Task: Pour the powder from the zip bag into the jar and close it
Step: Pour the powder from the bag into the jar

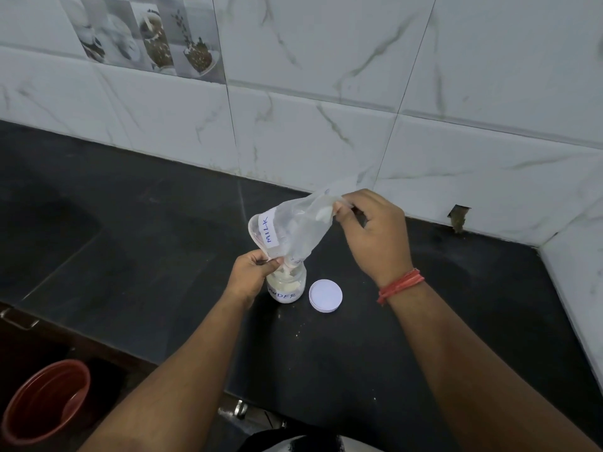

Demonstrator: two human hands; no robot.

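A dark stone table [130, 243] runs along a wall of white marble-pattern tiles [326, 76], with a strip of printed decor tiles [146, 37] at upper left. Below the table edge, far left of both grips, a red bucket [45, 402] stands on the floor. The left hand [251, 275] forms a closed grip: thumb and curled fingers pinch the lower, mouth end of the zip bag [293, 230] directly over the jar opening. The zip bag is clear plastic, upended and tilted, and carries a white label reading "MILK". Pale powder [286, 275] hangs from the bag mouth into the jar [287, 287], which stands upright on the table just right of and touching the left grip; powder lies inside the jar, and its label shows the letters "WDER". The white lid [325, 295] lies flat on the table just right of the jar, between the two forearms, separate from the jar. The right hand [375, 233], above and right of the jar, pinches the raised bottom corner of the zip bag with curled fingers. A red thread band [401, 285] circles the right wrist.
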